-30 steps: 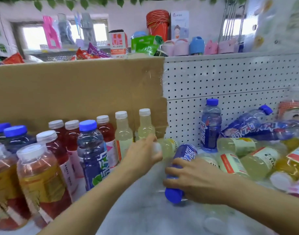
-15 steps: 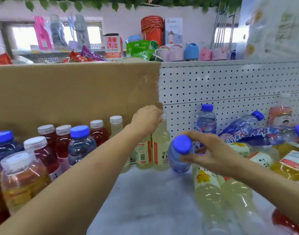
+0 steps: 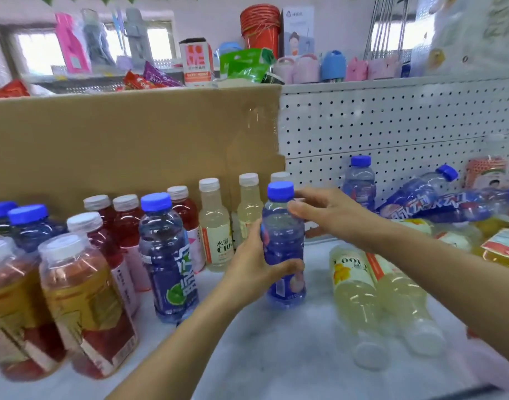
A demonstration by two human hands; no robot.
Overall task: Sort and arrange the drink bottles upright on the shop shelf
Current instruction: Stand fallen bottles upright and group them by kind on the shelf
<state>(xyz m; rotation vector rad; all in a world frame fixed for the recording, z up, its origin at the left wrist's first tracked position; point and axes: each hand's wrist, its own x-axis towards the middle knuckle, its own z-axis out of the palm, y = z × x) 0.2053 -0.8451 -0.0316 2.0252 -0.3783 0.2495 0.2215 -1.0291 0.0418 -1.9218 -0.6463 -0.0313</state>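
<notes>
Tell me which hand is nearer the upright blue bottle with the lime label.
Left. The left hand grips another blue-capped bottle just right of the lime-label bottle; the right hand is farther right, at that held bottle's neck.

A brown cardboard sheet (image 3: pixel 126 145) fills the left centre, a white pegboard (image 3: pixel 391 122) the right centre. Bright windows (image 3: pixel 40 51) glow at upper left and upper right; the white shelf (image 3: pixel 276 356) spans the bottom
</notes>
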